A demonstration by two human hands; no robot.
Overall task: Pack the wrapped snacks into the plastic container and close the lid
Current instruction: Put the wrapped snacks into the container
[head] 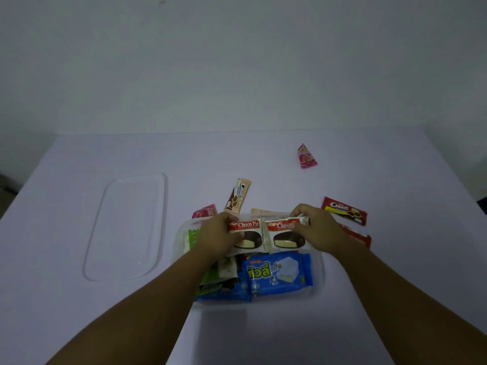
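A clear plastic container (pixel 320 275) sits on the table in front of me, holding several wrapped snacks, among them a blue wafer pack (pixel 279 273). Over its far half I hold two Choco Pie packs side by side. My left hand (pixel 218 237) grips the left Choco Pie (pixel 249 237). My right hand (pixel 316 229) pinches the right Choco Pie (pixel 286 237) at its top edge. The clear lid (pixel 126 227) lies flat on the table to the left of the container.
Loose snacks lie on the white table: a tan cream-biscuit stick (pixel 238 196), a pink pack (pixel 205 211) behind the container, a pink triangular pack (pixel 306 156) farther back, and two red biscuit packs (pixel 344 209) (pixel 358 237) at the right.
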